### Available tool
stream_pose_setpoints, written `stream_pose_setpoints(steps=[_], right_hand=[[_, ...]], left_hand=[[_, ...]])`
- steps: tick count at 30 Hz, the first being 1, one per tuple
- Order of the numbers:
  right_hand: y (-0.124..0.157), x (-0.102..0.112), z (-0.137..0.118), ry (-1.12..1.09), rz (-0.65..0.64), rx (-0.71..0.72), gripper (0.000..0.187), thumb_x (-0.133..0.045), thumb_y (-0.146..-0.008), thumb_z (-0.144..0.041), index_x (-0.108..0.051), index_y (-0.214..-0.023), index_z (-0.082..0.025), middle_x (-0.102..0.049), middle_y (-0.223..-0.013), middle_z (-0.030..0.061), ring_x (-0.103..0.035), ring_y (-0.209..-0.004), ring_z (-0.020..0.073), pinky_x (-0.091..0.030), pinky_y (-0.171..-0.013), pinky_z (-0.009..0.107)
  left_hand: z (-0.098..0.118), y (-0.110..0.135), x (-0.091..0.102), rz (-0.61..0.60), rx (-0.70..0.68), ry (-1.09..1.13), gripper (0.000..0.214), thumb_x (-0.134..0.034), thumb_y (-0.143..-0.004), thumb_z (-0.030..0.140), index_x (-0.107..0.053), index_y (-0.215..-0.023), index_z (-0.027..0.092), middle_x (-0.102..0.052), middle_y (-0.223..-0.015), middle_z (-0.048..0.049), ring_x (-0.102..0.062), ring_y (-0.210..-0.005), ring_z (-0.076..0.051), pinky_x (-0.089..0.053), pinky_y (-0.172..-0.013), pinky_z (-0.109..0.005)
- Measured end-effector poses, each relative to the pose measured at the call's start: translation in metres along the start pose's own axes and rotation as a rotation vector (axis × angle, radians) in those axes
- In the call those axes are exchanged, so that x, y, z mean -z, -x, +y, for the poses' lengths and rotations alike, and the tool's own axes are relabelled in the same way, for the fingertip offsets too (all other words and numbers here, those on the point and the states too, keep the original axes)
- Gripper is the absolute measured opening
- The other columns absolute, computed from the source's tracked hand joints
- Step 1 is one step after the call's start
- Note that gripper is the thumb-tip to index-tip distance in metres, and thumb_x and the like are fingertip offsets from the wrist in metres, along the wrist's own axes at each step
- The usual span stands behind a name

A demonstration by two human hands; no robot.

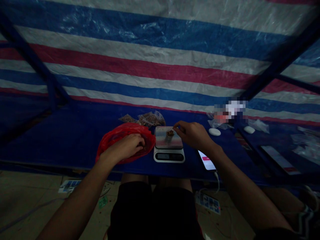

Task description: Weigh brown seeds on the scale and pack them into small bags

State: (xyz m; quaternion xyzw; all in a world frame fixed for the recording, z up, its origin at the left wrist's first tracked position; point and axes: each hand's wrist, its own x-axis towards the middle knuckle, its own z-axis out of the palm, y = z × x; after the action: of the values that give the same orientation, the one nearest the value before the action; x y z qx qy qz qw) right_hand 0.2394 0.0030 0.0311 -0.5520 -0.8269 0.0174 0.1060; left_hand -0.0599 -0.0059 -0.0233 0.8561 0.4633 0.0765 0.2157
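Observation:
A white digital kitchen scale point(170, 156) with a shiny metal plate stands on the blue table. On its plate sits a small heap of brown pieces point(170, 133), too small to name. My right hand point(193, 134) hovers at the plate's right edge, thumb and forefinger pinched beside the heap; what they hold, if anything, is too small to see. Left of the scale lies an open red plastic bag point(108, 137). My left hand point(131, 145) reaches into it with curled fingers, and whatever they grip is hidden.
Clear bags of brown pieces point(150, 118) lie behind the scale. A lit phone point(207, 161) with a cable is under my right forearm. White oval objects point(214, 132) and another phone point(278, 159) lie to the right. Blue metal posts and a striped tarp point(160, 70) border the table.

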Motion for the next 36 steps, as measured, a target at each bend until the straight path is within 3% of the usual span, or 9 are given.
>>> stream_pose_setpoints(steps=[9,17,20,25,30,36], right_hand=[[-0.010,-0.005,-0.003,-0.075,-0.045,0.058,0.026,-0.054,-0.102,-0.034,-0.078,-0.103,-0.025,-0.080,-0.090,0.0037,-0.072,-0.078,0.0190,-0.036,-0.064,0.026],[-0.003,-0.003,-0.007,-0.072,0.019,0.093,0.028,-0.052,-0.102,-0.033,-0.078,-0.111,-0.025,-0.081,-0.098,0.0056,-0.074,-0.084,0.0220,-0.041,-0.068,0.028],[0.001,-0.007,-0.025,-0.168,0.030,0.205,0.027,-0.053,-0.103,-0.030,-0.077,-0.113,-0.024,-0.081,-0.102,0.0055,-0.074,-0.086,0.0198,-0.043,-0.070,0.027],[-0.004,-0.027,-0.073,-0.137,-0.099,0.434,0.023,-0.051,-0.103,-0.022,-0.074,-0.106,-0.020,-0.077,-0.106,0.0066,-0.072,-0.092,0.0196,-0.045,-0.072,0.027],[-0.017,-0.048,-0.103,0.005,-0.224,0.455,0.030,-0.043,-0.104,-0.015,-0.072,-0.109,-0.016,-0.074,-0.115,0.0116,-0.071,-0.101,0.0239,-0.048,-0.071,0.029],[-0.023,-0.059,-0.108,0.051,-0.296,0.416,0.033,-0.039,-0.105,-0.016,-0.072,-0.108,-0.014,-0.075,-0.111,0.0136,-0.071,-0.104,0.0270,-0.052,-0.074,0.031]], left_hand=[[-0.001,0.000,-0.001,-0.024,0.062,0.030,0.020,-0.058,-0.090,0.020,-0.074,-0.103,0.021,-0.077,-0.109,-0.0054,-0.071,-0.097,-0.022,-0.051,-0.086,-0.031],[0.004,0.000,0.006,-0.068,0.119,0.037,0.020,-0.059,-0.084,0.018,-0.075,-0.096,0.022,-0.079,-0.098,-0.0041,-0.071,-0.083,-0.019,-0.049,-0.071,-0.028],[0.002,0.002,0.014,-0.045,0.142,0.021,0.022,-0.059,-0.081,0.016,-0.076,-0.094,0.021,-0.079,-0.097,-0.0041,-0.071,-0.083,-0.019,-0.049,-0.071,-0.028],[-0.002,0.011,0.029,0.024,0.163,0.007,0.021,-0.060,-0.080,0.017,-0.076,-0.093,0.020,-0.079,-0.095,-0.0032,-0.071,-0.085,-0.019,-0.049,-0.074,-0.028],[0.003,0.023,0.020,-0.022,0.149,0.012,0.020,-0.060,-0.084,0.018,-0.077,-0.094,0.020,-0.080,-0.096,-0.0050,-0.072,-0.085,-0.020,-0.050,-0.071,-0.029],[0.001,0.025,0.002,0.004,0.072,0.010,0.021,-0.059,-0.091,0.020,-0.079,-0.099,0.020,-0.079,-0.106,-0.0094,-0.073,-0.094,-0.023,-0.053,-0.084,-0.033]])
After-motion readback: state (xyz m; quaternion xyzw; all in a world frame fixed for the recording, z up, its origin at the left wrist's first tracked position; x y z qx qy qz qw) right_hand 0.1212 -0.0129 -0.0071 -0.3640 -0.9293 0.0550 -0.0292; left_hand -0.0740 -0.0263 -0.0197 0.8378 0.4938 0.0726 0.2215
